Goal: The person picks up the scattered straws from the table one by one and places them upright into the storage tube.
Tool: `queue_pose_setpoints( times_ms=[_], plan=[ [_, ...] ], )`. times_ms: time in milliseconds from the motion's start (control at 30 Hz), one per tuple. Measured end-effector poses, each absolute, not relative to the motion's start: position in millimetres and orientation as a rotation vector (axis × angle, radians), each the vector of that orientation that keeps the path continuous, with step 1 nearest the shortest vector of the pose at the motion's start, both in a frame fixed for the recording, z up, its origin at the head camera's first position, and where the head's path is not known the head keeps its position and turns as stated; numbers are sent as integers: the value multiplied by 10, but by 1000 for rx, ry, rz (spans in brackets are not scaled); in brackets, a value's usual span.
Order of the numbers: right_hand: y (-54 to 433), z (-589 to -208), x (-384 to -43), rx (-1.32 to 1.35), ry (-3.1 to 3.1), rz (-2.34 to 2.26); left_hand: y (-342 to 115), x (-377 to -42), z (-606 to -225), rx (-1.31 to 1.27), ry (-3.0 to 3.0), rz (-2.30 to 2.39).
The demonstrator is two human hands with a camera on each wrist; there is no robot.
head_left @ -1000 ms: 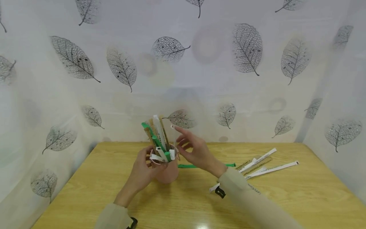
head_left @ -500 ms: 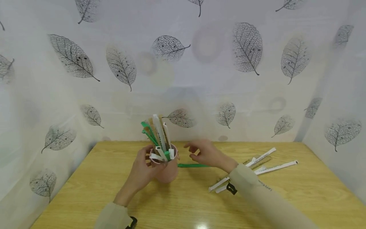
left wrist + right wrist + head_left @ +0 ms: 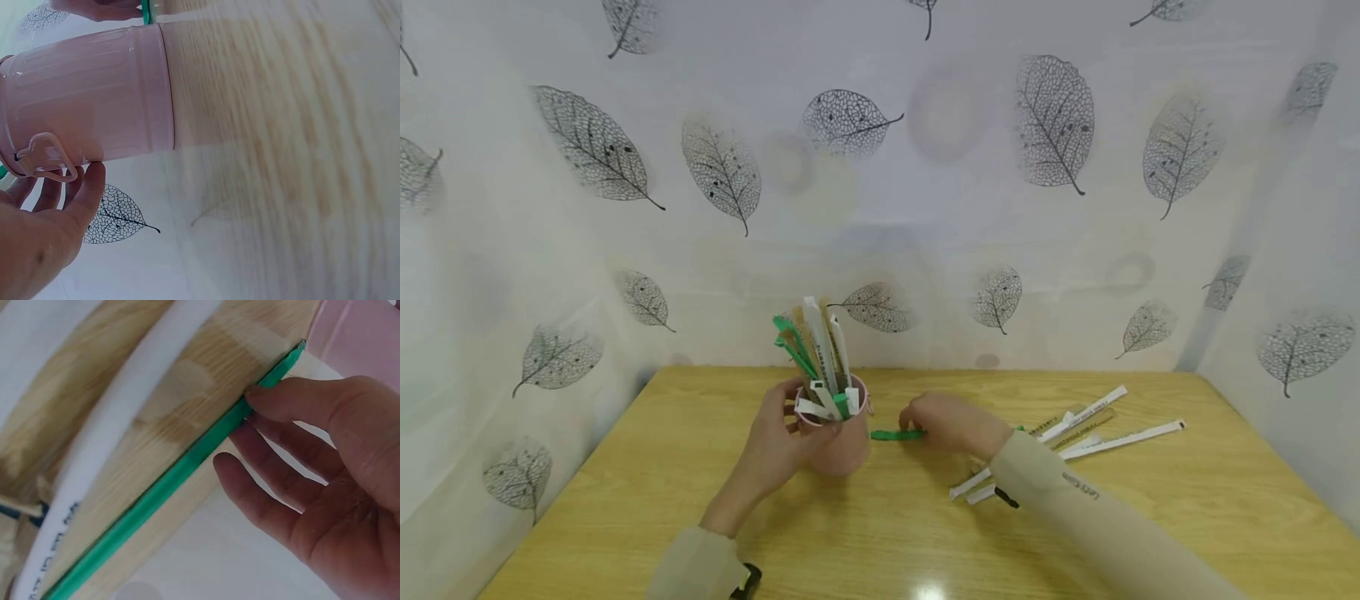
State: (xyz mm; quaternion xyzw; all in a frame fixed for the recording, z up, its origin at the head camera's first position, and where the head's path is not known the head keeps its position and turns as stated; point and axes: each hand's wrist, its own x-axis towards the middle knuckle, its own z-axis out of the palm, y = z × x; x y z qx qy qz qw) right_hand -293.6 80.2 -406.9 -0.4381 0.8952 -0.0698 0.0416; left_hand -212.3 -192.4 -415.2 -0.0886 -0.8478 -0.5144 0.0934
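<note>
A small pink metal bucket (image 3: 844, 450) with a wire side handle stands upright on the table, holding several paper-wrapped straws (image 3: 822, 346) in white, brown and green. My left hand (image 3: 771, 442) grips the bucket's left side near the rim; the left wrist view shows the fingers (image 3: 90, 190) against its wall below the handle. To the right of the bucket, my right hand (image 3: 958, 423) pinches a green wrapped straw (image 3: 169, 484) near one end, between thumb and finger. That straw lies along the table, its tip close to the bucket's base.
Several more wrapped straws (image 3: 1123, 440), white and brown, lie loosely crossed on the wooden table (image 3: 625, 500) to the right, some partly behind the right forearm. A pale leaf-patterned sheet (image 3: 880, 208) stands behind the table and along its sides.
The right hand has let go of a white straw, now leaning in the bucket, then moved right and down onto the green straw. The left hand has stayed on the bucket.
</note>
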Motion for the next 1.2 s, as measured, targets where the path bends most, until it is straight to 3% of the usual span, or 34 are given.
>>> queue_pose_setpoints(
  times_ms=[433, 700, 1200],
  plan=[
    [897, -4096, -2911, -1449, 2798, -248, -1922, -2120, -4175, -257, -2526, -1511],
    [972, -3811, -2876, -1426, 2916, -399, -1918, -2120, -4154, -248, -2531, -1498],
    [1098, -3283, -2832, -1794, 2963, -846, -1921, -2104, -4145, -242, -2538, -1491]
  ],
)
